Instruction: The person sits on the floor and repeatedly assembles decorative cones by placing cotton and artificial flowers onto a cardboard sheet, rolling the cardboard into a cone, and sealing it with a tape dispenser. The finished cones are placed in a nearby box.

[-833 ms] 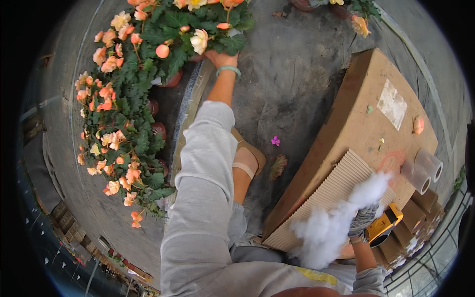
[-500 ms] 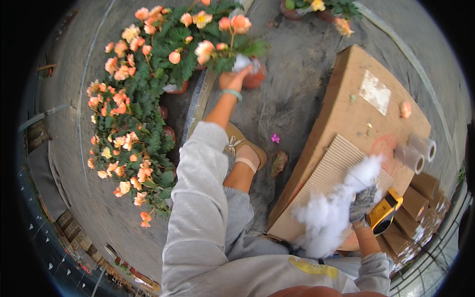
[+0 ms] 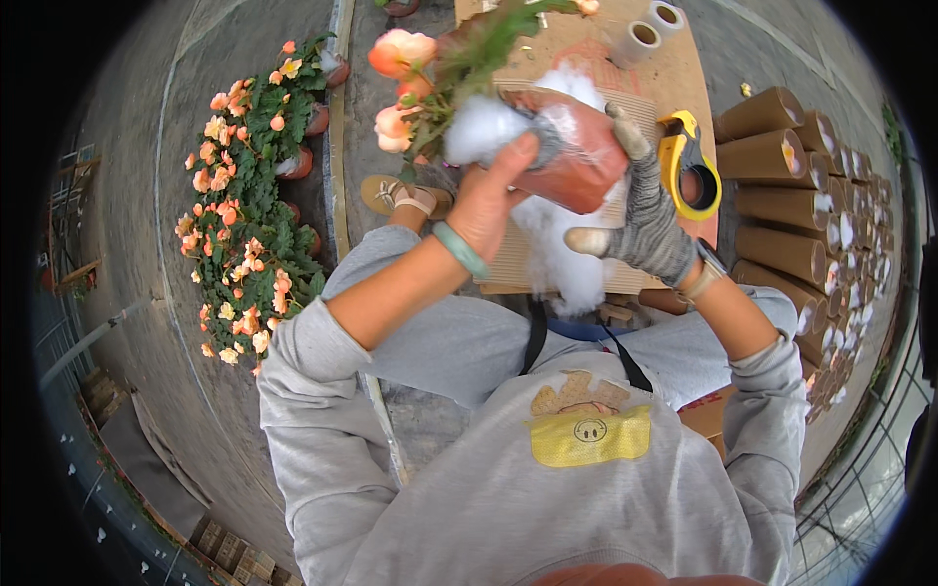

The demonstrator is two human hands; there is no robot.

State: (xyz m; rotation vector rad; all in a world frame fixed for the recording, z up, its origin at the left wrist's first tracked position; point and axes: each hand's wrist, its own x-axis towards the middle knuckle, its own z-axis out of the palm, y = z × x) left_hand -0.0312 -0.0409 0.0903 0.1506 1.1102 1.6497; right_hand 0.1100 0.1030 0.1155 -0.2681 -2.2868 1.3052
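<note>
A potted begonia (image 3: 578, 161) with peach blooms and a reddish-brown pot is tipped on its side in front of me, its leaves blurred. My bare left hand (image 3: 493, 195) is closed around the pot near its rim, beside a wad of white fibre stuffing (image 3: 479, 129) at the plant's base. My right hand (image 3: 653, 220), in a grey glove with bare-looking pale fingertips, is spread at the pot's bottom end; its upper fingers reach the pot's edge, while the thumb stands apart. More white fluff (image 3: 567, 264) lies below on a ribbed cardboard sheet (image 3: 496, 278).
The sheet lies on a cardboard box (image 3: 557, 54) along with a yellow tape dispenser (image 3: 674, 146) and clear film rolls (image 3: 635, 44). Several brown cardboard tubes (image 3: 772, 156) are stacked at right. Begonias in pots (image 3: 234, 205) line the ground at left.
My left hand has brought a potted begonia from the row at left to above the box. My right hand has left the white fluff and come up to the pot. My view has shifted.
</note>
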